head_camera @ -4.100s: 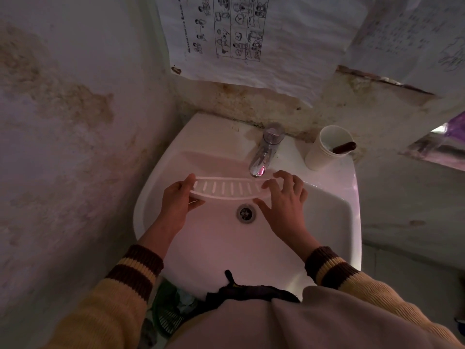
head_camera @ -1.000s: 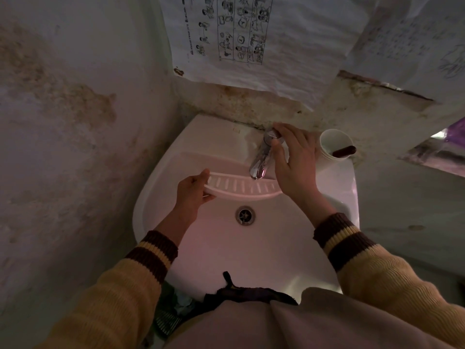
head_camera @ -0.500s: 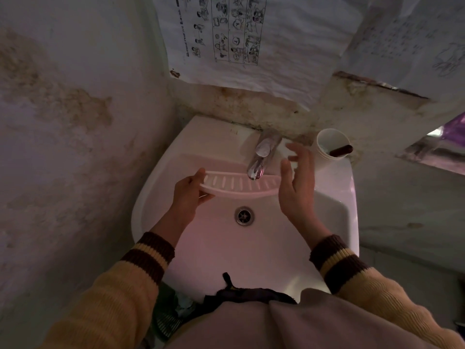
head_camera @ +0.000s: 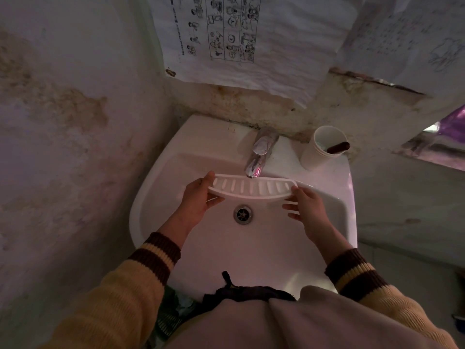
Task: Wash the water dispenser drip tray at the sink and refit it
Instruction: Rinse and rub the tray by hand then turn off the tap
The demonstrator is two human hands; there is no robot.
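A white slotted drip tray [head_camera: 253, 189] is held level over the white sink [head_camera: 176, 157], directly under the spout of the chrome tap [head_camera: 260, 152]. My left hand [head_camera: 198, 200] grips the tray's left end, thumb on top. My right hand [head_camera: 308, 206] holds the tray's right end, fingers underneath. The drain [head_camera: 243, 214] lies just below the tray. I cannot tell whether water is running.
A white cup [head_camera: 320, 148] with a dark object in it stands on the sink's back right corner. Stained walls close in on the left and behind, with printed paper sheets [head_camera: 239, 34] above. Dark fabric hangs over the sink's near rim [head_camera: 246, 289].
My right hand left the tap handle, came down and took hold of the tray's right end. The left hand kept its grip on the tray.
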